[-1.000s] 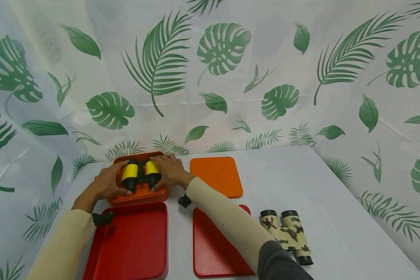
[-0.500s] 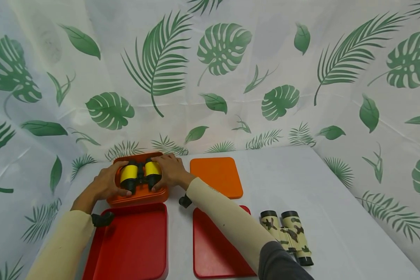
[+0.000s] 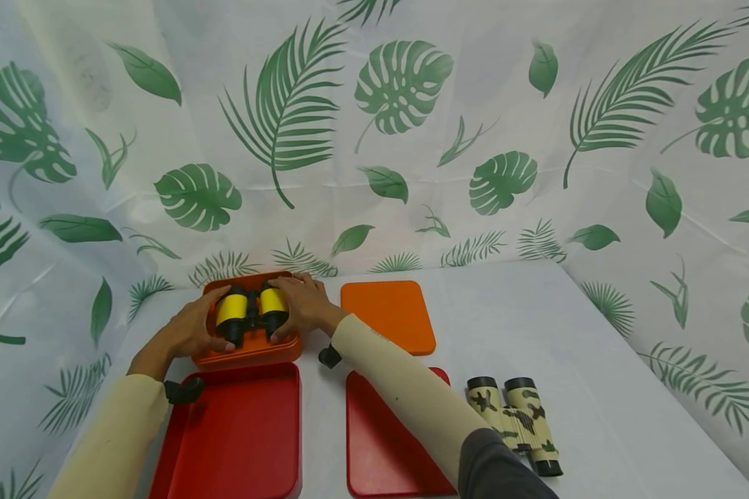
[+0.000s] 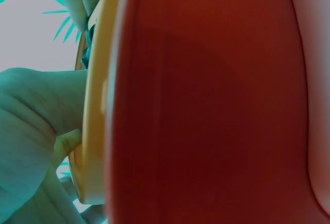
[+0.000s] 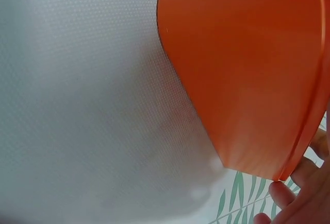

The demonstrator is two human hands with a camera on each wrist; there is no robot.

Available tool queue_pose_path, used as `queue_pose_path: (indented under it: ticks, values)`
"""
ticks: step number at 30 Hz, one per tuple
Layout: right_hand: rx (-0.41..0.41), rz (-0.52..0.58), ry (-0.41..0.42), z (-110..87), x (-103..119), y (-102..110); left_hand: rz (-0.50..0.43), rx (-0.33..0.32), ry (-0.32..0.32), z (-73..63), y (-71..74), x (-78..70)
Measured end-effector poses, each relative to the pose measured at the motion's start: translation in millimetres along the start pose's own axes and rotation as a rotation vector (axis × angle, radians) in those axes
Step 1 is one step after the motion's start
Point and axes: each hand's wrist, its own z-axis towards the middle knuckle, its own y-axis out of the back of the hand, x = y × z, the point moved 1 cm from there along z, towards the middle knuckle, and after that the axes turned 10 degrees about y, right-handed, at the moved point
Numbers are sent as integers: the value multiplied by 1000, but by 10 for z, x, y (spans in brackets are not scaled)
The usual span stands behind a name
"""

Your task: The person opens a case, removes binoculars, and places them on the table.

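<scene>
In the head view, black-and-yellow binoculars (image 3: 232, 309) lie within the orange box (image 3: 250, 357) at the back left. My left hand (image 3: 190, 326) grips the left barrel, its thumb at the near end and its fingers over the far end. On the other barrel my right hand (image 3: 304, 305) holds in the same way, fingers bent across the box's right rim. From the left wrist, the left hand (image 4: 31, 116) shows beside the orange box's edge (image 4: 95, 131). Some right-hand fingers (image 5: 304, 175) appear at the box's corner in the right wrist view.
A red tray (image 3: 234, 430) stands just in front of the orange box. To the right lie an orange lid (image 3: 387, 315) and a red lid (image 3: 387, 443), partly under the right forearm. Camouflage binoculars (image 3: 524, 419) rest farther right on the white table (image 3: 605, 388).
Both hands keep their hold on the black-and-yellow binoculars in the orange box. The whole head view has shifted slightly; nothing else visibly moves.
</scene>
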Motion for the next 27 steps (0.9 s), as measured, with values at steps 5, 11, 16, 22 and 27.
queue_pose_path:
  ticks: [5, 11, 16, 22, 27]
  values:
    - [-5, 16, 2, 9, 1, 13, -6, -3, -12, -2, 15, -4]
    - [0, 25, 2, 11, -3, -5, -27, 3, -19, -3, -7, 8]
    - [-8, 16, 7, -4, -2, -11, -33, -9, -10, -13, -20, 3]
    - [-21, 17, 21, -34, 19, 10, -23, -22, -6, -33, -16, -9]
    - [-27, -1, 40, -48, 39, 38, -3, -29, 12, -73, 5, -22]
